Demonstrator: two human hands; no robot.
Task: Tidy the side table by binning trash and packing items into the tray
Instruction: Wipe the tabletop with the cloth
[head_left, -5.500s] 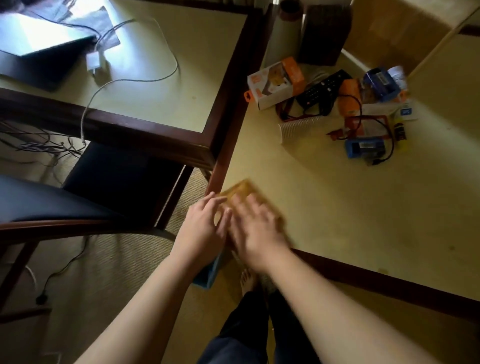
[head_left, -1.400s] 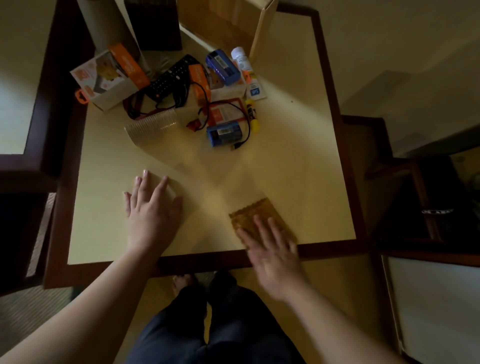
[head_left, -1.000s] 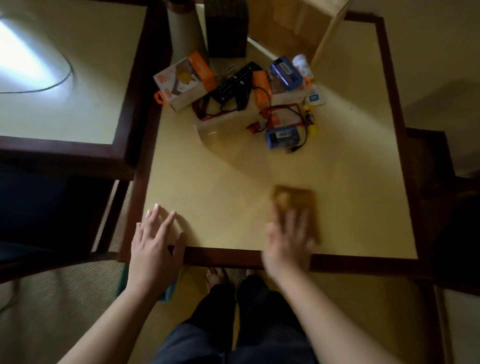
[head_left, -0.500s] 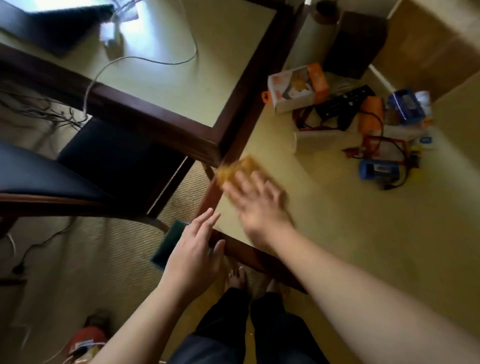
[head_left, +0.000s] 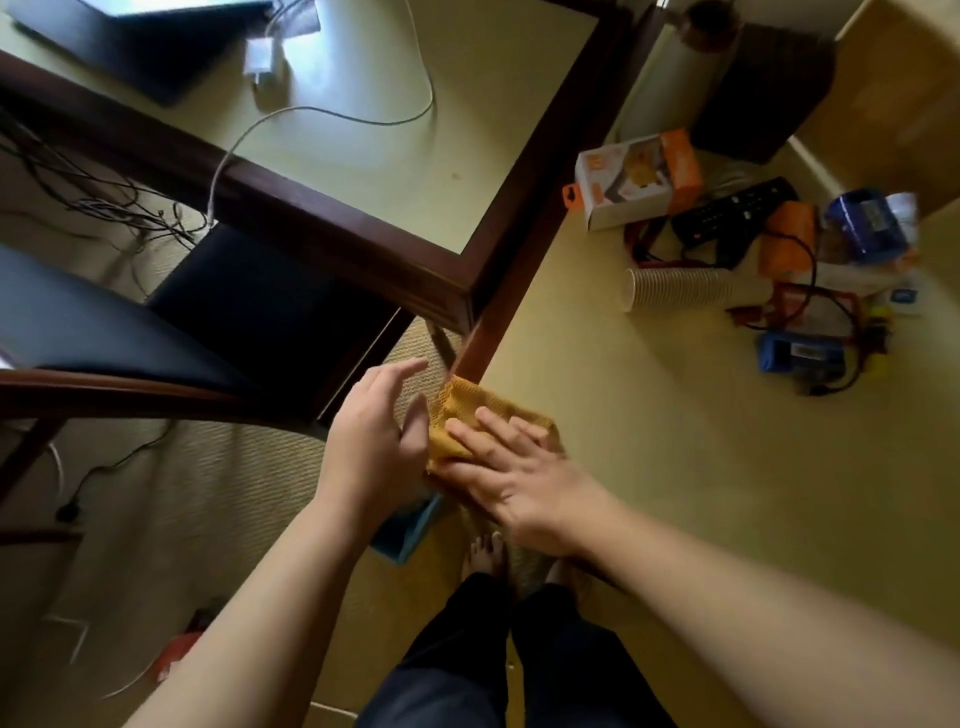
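Note:
A folded yellow cloth (head_left: 467, 410) lies at the near left corner of the side table (head_left: 675, 467), partly over the edge. My right hand (head_left: 519, 473) presses flat on the cloth with fingers spread. My left hand (head_left: 374, 441) is cupped just off the table's corner, fingers apart, its thumb beside the cloth's hanging edge. At the far side lie a ribbed paper cup (head_left: 680, 287) on its side, an orange-white box (head_left: 636, 179), a black remote (head_left: 732, 213), blue packs (head_left: 800, 358) with red and black wires, and a blue item (head_left: 867, 223).
A blue bin (head_left: 410, 525) stands on the floor below my hands, mostly hidden. A larger desk (head_left: 395, 156) with a laptop and a white cable adjoins on the left. A dark chair (head_left: 156, 332) is tucked under it. My feet are below the table edge.
My right hand has slid the cloth to the table's corner edge. My left hand has risen beside it, off the corner. The view has shifted slightly.

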